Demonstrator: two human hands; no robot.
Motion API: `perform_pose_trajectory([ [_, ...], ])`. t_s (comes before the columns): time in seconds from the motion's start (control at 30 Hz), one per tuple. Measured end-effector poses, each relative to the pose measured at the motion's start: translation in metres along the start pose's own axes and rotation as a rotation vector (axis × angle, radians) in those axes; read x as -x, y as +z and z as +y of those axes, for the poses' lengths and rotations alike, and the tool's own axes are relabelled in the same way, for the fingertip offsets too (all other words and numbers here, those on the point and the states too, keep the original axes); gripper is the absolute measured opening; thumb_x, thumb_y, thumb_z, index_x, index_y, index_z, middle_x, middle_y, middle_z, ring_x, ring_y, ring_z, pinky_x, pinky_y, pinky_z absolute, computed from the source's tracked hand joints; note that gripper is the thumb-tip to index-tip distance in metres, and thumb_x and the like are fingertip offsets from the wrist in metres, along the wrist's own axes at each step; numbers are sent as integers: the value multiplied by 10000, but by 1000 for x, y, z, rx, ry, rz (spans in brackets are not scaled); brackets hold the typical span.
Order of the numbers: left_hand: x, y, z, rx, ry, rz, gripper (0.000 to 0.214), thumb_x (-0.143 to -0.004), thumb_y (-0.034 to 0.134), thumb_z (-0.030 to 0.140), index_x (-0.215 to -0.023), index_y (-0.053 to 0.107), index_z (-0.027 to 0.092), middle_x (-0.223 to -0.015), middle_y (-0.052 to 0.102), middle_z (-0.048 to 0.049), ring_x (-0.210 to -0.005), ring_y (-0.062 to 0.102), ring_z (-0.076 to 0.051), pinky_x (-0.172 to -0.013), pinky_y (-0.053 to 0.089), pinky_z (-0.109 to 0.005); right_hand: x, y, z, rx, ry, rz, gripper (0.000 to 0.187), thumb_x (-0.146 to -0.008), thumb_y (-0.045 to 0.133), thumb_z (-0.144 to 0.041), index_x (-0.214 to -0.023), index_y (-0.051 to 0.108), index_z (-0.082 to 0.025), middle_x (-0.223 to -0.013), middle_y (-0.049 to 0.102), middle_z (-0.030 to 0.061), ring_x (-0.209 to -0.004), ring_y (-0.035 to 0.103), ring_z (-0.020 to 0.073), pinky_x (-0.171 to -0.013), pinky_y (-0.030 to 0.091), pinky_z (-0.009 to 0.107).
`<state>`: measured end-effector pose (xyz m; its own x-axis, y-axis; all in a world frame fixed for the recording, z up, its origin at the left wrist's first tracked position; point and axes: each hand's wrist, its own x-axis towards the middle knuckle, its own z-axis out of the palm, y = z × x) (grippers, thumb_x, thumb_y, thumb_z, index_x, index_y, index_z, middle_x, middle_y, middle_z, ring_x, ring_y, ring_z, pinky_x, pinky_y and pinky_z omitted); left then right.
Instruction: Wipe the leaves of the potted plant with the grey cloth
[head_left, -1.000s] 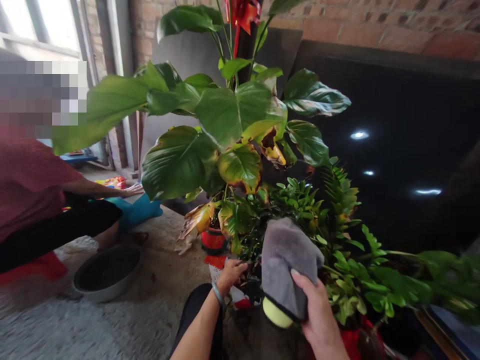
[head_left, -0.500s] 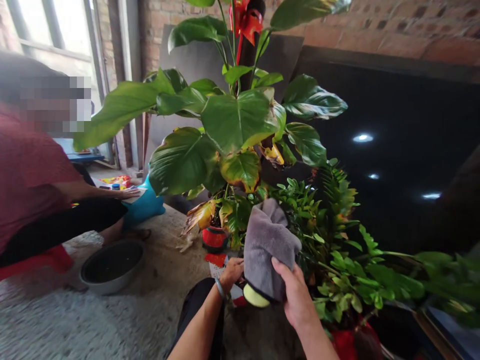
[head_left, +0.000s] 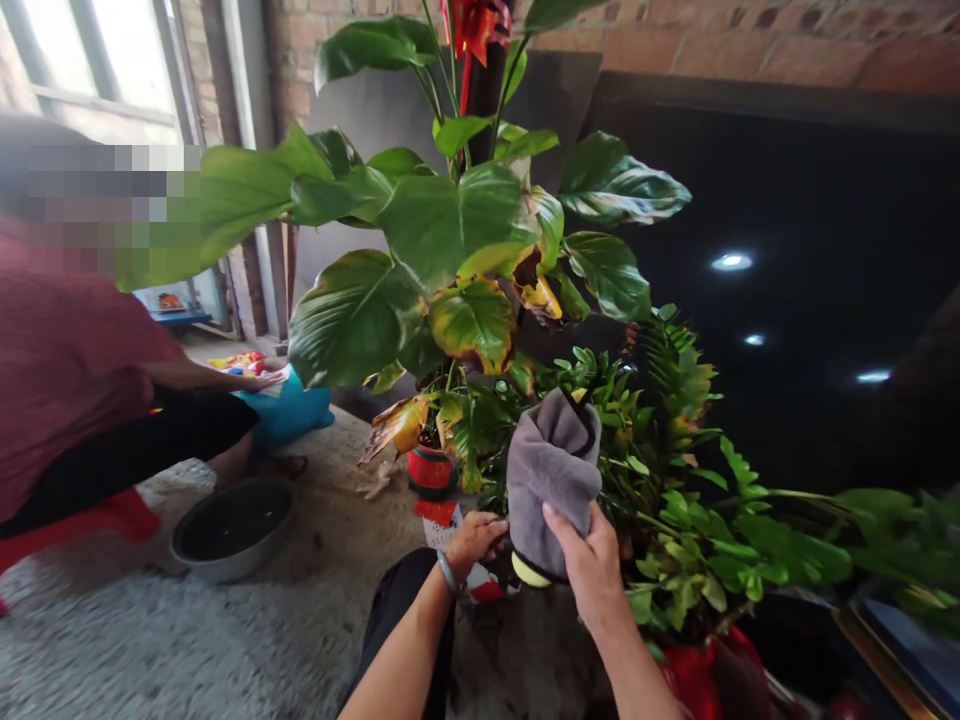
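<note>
The person crouches close to a cluster of potted plants, both forearms coming up from six o'clock. The right hand point(head_left: 592, 565) grips a grey cloth point(head_left: 553, 470), thumb across its front and fingers wrapped behind, so the cloth stands up like a mitt with a yellow edge point(head_left: 529, 572) showing at its lower end. The cloth is pressed into the small-leaved plant point(head_left: 675, 520), which spreads from the cloth towards three o'clock. The left hand point(head_left: 472, 540), with a bangle point(head_left: 446, 572) at the wrist, sits just beside the cloth at its eight o'clock. Its fingers curl in towards the stems or the cloth's hem, and I cannot tell whether they actually hold anything.

At twelve o'clock above the cloth rises a big-leaved plant point(head_left: 442, 215) in a red pot point(head_left: 429, 470). Its upper leaves are green and glossy, the lower ones yellowed and browned at the edges. A red ribbon point(head_left: 472, 20) hangs at the top.

How far along the wiping is, I can only guess. The cloth is working low among the small leaves, and most of that foliage out to three o'clock lies beyond its reach, so it seems plenty is left. Nothing shows which leaves have been cleaned.

At nine o'clock another person in a red shirt point(head_left: 67, 370) leans over the floor, with a metal basin point(head_left: 232, 525) beside them at eight o'clock.
</note>
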<state>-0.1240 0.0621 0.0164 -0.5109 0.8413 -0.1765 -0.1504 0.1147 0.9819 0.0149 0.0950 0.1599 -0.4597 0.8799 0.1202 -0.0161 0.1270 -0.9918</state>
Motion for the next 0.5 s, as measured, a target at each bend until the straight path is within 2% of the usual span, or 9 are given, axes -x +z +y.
perform_pose_trajectory([
  [0.07,-1,3,-1,2,-14,36,286,-656,597,413,-549,567,150,-471,441,49,-469,414,-90,-483,362,-226,-3,1,14,11,108,-10,398,-476,757,-436,-776,723,-176,-805,751,77,-831,658,297,-785,485,381],
  [0.13,-3,2,-1,-1,-22,80,279,-642,616,370,-490,520,155,-448,404,57,-464,392,-83,-476,339,-225,11,-7,31,26,258,-67,416,-459,768,-420,-780,731,-160,-776,749,88,-804,665,305,-758,499,392],
  [0.2,-5,0,-1,-8,-33,113,302,-620,640,335,-439,469,164,-422,362,65,-460,371,-78,-471,320,-226,30,-23,41,39,364,-116,431,-446,792,-402,-795,736,-155,-782,749,91,-819,671,312,-753,510,388],
  [0.3,-5,-3,0,-16,-56,101,309,-615,648,347,-439,468,169,-409,396,57,-457,397,-88,-465,322,-231,41,-51,30,-6,459,-13,512,-411,832,-402,-856,724,-174,-820,753,77,-872,672,326,-727,526,378],
  [0.4,-2,-1,4,-20,-69,54,278,-613,640,398,-510,522,169,-430,464,49,-460,440,-103,-458,337,-230,16,-59,5,-125,385,233,557,-396,828,-417,-884,704,-181,-833,754,57,-884,671,319,-721,528,379],
  [0.47,0,1,6,-25,-71,40,276,-599,640,421,-544,540,169,-436,470,55,-465,448,-103,-459,344,-226,-6,-51,-1,-197,274,317,507,-400,805,-410,-838,704,-173,-816,753,50,-894,667,303,-765,519,377],
  [0.5,1,2,7,-26,-70,40,278,-594,638,428,-553,543,169,-439,470,58,-471,450,-102,-462,348,-223,-13,-44,2,-209,251,315,476,-396,794,-403,-801,705,-168,-799,752,53,-898,666,300,-788,513,379],
])
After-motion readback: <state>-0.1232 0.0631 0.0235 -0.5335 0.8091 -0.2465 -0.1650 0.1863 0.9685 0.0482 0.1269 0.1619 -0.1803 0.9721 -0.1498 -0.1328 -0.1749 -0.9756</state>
